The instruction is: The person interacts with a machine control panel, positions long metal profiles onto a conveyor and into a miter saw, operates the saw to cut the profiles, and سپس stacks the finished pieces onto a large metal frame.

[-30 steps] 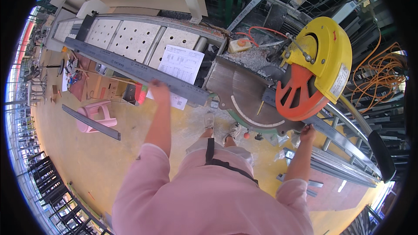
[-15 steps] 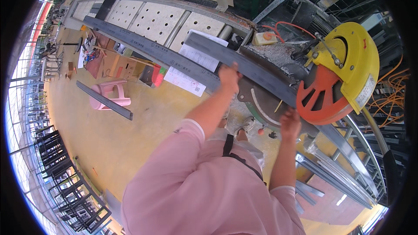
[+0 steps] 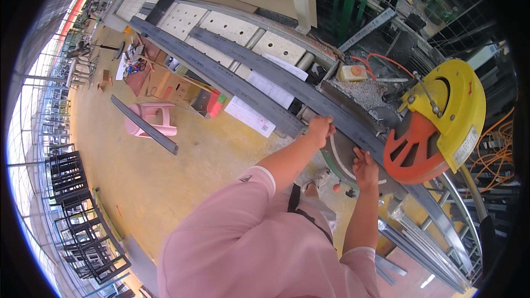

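1. Grey bars (image 3: 284, 81): smooth metal, dull sheen.
2. Yellow saw guard (image 3: 469, 94): glossy, painted-looking.
3. Tabletop (image 3: 223, 21): perforated, matt metal panels.
4. Sheets (image 3: 248, 116): thin matt paper.
5. Stool (image 3: 149, 110): smooth plastic, faintly shiny.
6. Shirt (image 3: 237, 237): soft, matt cloth.
7. Box (image 3: 172, 88): matt cardboard.

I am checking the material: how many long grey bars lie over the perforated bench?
2. The near bar lies along the front edge of the bench; the far bar lies behind it and reaches the yellow-guarded saw. Anything underneath would be hidden.
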`<state>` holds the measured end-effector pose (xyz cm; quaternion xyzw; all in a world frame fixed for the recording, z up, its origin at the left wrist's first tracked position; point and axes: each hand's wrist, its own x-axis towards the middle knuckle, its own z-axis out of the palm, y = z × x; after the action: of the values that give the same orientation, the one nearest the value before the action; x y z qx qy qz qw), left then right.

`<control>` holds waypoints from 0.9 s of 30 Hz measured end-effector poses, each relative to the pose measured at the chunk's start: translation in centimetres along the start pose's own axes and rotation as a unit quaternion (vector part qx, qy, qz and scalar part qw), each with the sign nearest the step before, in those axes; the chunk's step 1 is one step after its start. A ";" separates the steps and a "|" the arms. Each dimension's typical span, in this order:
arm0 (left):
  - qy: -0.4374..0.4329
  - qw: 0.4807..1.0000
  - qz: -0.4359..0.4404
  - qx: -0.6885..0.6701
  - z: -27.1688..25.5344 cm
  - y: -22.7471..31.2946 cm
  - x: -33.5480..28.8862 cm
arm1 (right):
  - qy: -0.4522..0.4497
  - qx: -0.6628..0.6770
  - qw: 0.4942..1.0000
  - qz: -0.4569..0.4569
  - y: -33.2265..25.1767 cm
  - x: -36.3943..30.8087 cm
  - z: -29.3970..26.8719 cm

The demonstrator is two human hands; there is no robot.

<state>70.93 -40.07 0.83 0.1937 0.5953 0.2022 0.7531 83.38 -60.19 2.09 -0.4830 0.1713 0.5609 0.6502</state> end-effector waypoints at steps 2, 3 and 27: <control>-0.029 0.999 -0.036 0.020 -0.1 -0.5 0.6 | 0.001 -0.002 1.000 -0.023 -0.8 -0.5 -2.9; -0.034 0.999 -0.035 0.023 0.0 -0.3 0.5 | 0.018 -0.006 0.999 -0.042 -1.5 -0.8 -5.5; -0.048 0.959 0.062 0.272 -2.6 4.5 2.0 | 0.237 0.030 0.955 -0.175 -5.0 -0.7 -11.1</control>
<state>68.46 -35.09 0.98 0.4376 0.5775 0.0694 0.6857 91.13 -69.23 -0.47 -0.6050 0.2498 0.3021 0.6931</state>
